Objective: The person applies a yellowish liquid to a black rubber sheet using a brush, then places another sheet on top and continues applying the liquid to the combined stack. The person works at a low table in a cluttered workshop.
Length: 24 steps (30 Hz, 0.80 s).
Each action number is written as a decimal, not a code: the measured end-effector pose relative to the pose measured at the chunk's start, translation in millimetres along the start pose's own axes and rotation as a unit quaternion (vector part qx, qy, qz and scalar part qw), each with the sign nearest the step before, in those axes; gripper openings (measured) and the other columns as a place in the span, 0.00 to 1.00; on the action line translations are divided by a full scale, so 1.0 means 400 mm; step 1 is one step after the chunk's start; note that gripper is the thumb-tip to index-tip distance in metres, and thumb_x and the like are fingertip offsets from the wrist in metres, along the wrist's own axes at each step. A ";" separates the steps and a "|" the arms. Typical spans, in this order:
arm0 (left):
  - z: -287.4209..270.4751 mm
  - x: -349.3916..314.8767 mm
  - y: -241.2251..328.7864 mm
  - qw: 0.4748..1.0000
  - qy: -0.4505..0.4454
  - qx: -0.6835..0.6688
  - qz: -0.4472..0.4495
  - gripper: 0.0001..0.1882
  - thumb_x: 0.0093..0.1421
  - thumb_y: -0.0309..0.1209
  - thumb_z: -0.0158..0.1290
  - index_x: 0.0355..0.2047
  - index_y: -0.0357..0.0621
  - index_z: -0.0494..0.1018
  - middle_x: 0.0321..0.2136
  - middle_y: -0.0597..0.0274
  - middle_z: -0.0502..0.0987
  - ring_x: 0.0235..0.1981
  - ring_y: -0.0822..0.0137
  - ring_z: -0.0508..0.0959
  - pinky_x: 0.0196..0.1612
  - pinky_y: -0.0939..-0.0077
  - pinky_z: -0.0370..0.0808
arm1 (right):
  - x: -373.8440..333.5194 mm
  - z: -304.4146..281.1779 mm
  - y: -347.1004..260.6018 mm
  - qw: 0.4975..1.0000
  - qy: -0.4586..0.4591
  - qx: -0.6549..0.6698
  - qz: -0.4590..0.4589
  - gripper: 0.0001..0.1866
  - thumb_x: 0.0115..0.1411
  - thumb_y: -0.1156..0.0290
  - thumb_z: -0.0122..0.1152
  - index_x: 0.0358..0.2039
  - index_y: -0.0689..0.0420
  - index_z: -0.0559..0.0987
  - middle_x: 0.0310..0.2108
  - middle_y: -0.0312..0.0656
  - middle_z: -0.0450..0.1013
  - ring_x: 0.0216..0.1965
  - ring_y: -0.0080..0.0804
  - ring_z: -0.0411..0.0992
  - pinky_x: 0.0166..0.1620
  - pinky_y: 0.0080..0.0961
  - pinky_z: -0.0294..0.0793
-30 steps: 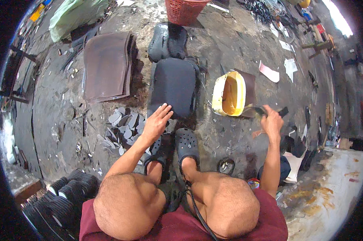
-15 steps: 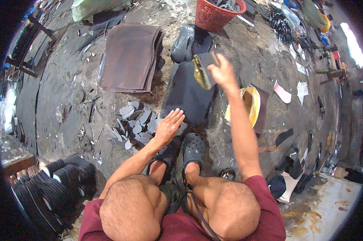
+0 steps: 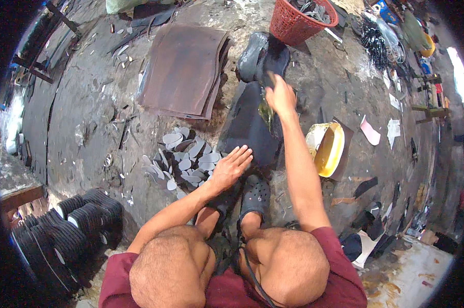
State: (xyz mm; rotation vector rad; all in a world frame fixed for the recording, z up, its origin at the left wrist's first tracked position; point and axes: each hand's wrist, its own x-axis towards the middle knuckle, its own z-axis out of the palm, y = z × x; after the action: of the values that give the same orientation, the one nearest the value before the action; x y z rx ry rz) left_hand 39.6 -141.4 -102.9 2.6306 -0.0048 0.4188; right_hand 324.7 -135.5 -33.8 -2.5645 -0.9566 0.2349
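Note:
A black sheet [image 3: 251, 120] lies on the floor in front of my feet. My left hand [image 3: 233, 165] rests flat on its near left edge, fingers stretched out and nothing in them. Over the sheet's far right part, my right hand [image 3: 281, 97] grips a broad, flat glue spreader [image 3: 266, 112] smeared with yellow glue. The tool is seen nearly edge-on and slightly blurred, so whether it touches the sheet I cannot tell. Right of the sheet sits a white tub [image 3: 328, 149] coated inside with yellow glue.
Grey oval cut pieces [image 3: 185, 159] lie heaped left of my left hand. Beyond them is a stack of brown sheets [image 3: 183, 72]. A red basket [image 3: 301, 23] stands past the black sheet. Rows of black soles [image 3: 62, 236] fill the near left.
My right hand has moved leftward over the sheet, and the spreader has turned from showing its broad face to nearly edge-on. My left hand stays at the near edge. The whole view has shifted slightly.

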 end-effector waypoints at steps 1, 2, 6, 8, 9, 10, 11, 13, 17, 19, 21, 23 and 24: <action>0.003 0.001 -0.004 1.000 0.003 0.000 0.001 0.26 0.52 0.25 0.53 0.55 0.38 0.74 0.63 0.52 0.70 0.67 0.54 0.66 0.69 0.57 0.63 | 0.047 -0.012 -0.025 0.996 -0.049 -0.028 -0.068 0.25 0.58 0.66 0.61 0.58 0.45 0.75 0.44 0.52 0.80 0.47 0.54 0.78 0.48 0.49 0.77; 0.003 -0.002 -0.008 1.000 0.006 0.002 0.001 0.26 0.52 0.25 0.53 0.54 0.38 0.74 0.62 0.52 0.70 0.67 0.54 0.66 0.69 0.57 0.64 | 0.078 -0.022 -0.068 0.981 -0.127 -0.069 -0.131 0.24 0.57 0.66 0.61 0.55 0.44 0.77 0.44 0.49 0.80 0.47 0.52 0.78 0.48 0.48 0.77; 0.003 -0.008 -0.007 1.000 -0.009 0.011 0.005 0.26 0.56 0.28 0.50 0.56 0.36 0.72 0.62 0.51 0.70 0.67 0.54 0.66 0.70 0.58 0.62 | 0.012 0.041 -0.212 0.853 -0.319 -0.265 -0.316 0.19 0.49 0.68 0.64 0.43 0.39 0.85 0.41 0.43 0.82 0.45 0.46 0.80 0.45 0.46 0.80; 0.012 -0.028 -0.018 1.000 0.021 0.017 0.004 0.25 0.56 0.28 0.50 0.55 0.36 0.73 0.61 0.51 0.71 0.66 0.54 0.67 0.69 0.58 0.64 | -0.119 0.064 -0.243 0.818 -0.312 -0.173 -0.450 0.25 0.46 0.68 0.61 0.46 0.33 0.85 0.36 0.42 0.83 0.39 0.43 0.82 0.42 0.41 0.81; 0.020 -0.024 -0.020 1.000 0.019 0.014 -0.005 0.25 0.56 0.28 0.51 0.55 0.37 0.73 0.60 0.51 0.72 0.65 0.54 0.68 0.68 0.59 0.64 | -0.168 0.050 -0.260 0.803 -0.348 -0.169 -0.454 0.27 0.45 0.69 0.60 0.48 0.32 0.84 0.36 0.43 0.83 0.38 0.45 0.82 0.42 0.43 0.81; 0.026 -0.026 -0.017 1.000 0.012 0.011 -0.015 0.25 0.55 0.28 0.51 0.54 0.37 0.73 0.60 0.51 0.72 0.64 0.54 0.69 0.68 0.59 0.65 | -0.181 0.048 -0.247 0.822 -0.342 -0.124 -0.439 0.26 0.46 0.68 0.60 0.48 0.32 0.84 0.36 0.44 0.82 0.38 0.46 0.81 0.41 0.44 0.80; 0.030 -0.029 -0.015 1.000 0.005 0.009 -0.026 0.24 0.55 0.29 0.51 0.54 0.37 0.73 0.59 0.52 0.73 0.64 0.54 0.70 0.67 0.59 0.66 | -0.186 0.043 -0.231 0.838 -0.335 -0.078 -0.424 0.25 0.47 0.68 0.60 0.48 0.33 0.84 0.36 0.46 0.82 0.38 0.47 0.81 0.40 0.46 0.80; 0.001 0.010 -0.030 0.999 0.003 0.042 -0.010 0.26 0.56 0.28 0.50 0.56 0.37 0.72 0.59 0.51 0.73 0.63 0.56 0.71 0.67 0.61 0.66 | -0.114 -0.020 -0.196 0.914 -0.192 -0.160 -0.318 0.21 0.50 0.68 0.59 0.46 0.36 0.83 0.36 0.48 0.82 0.39 0.49 0.81 0.39 0.48 0.79; 0.006 0.035 -0.008 0.998 -0.012 0.067 0.010 0.28 0.57 0.28 0.50 0.60 0.39 0.70 0.64 0.50 0.66 0.67 0.54 0.65 0.70 0.59 0.61 | 0.008 -0.073 0.009 0.973 -0.109 -0.157 -0.131 0.20 0.60 0.63 0.59 0.54 0.40 0.78 0.40 0.47 0.81 0.43 0.51 0.80 0.43 0.51 0.79; 0.002 0.023 0.010 0.997 -0.027 0.076 -0.007 0.28 0.57 0.28 0.50 0.60 0.39 0.69 0.66 0.49 0.64 0.69 0.52 0.61 0.71 0.58 0.57 | -0.038 -0.056 -0.015 0.961 -0.134 -0.165 -0.176 0.18 0.60 0.61 0.59 0.52 0.38 0.78 0.40 0.49 0.81 0.42 0.52 0.80 0.43 0.50 0.79; -0.007 0.013 0.048 0.994 -0.061 0.080 -0.033 0.29 0.57 0.29 0.50 0.61 0.39 0.68 0.67 0.48 0.62 0.71 0.50 0.58 0.72 0.56 0.54 | -0.097 -0.043 -0.062 0.939 -0.208 -0.153 -0.227 0.19 0.56 0.64 0.60 0.50 0.35 0.81 0.38 0.47 0.81 0.40 0.50 0.80 0.42 0.47 0.79; 0.005 -0.008 0.079 0.996 -0.040 0.071 -0.019 0.33 0.52 0.27 0.53 0.61 0.40 0.68 0.68 0.50 0.60 0.71 0.50 0.58 0.70 0.51 0.58 | -0.184 -0.003 -0.123 0.907 -0.219 -0.160 -0.322 0.23 0.51 0.68 0.60 0.47 0.32 0.83 0.37 0.44 0.82 0.39 0.47 0.81 0.41 0.44 0.80; 0.024 -0.021 0.096 0.997 -0.042 0.057 -0.037 0.32 0.51 0.29 0.53 0.60 0.41 0.69 0.68 0.49 0.61 0.70 0.50 0.59 0.69 0.51 0.58 | -0.232 0.030 -0.154 0.880 -0.247 -0.171 -0.367 0.24 0.49 0.69 0.60 0.48 0.31 0.83 0.36 0.43 0.82 0.39 0.46 0.81 0.41 0.43 0.80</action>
State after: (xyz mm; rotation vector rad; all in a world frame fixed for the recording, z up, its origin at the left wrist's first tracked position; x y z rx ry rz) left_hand 31.5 -180.6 -96.1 2.7481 0.0907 0.2903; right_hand 215.0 -150.5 -17.1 -2.2324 -2.2504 0.5465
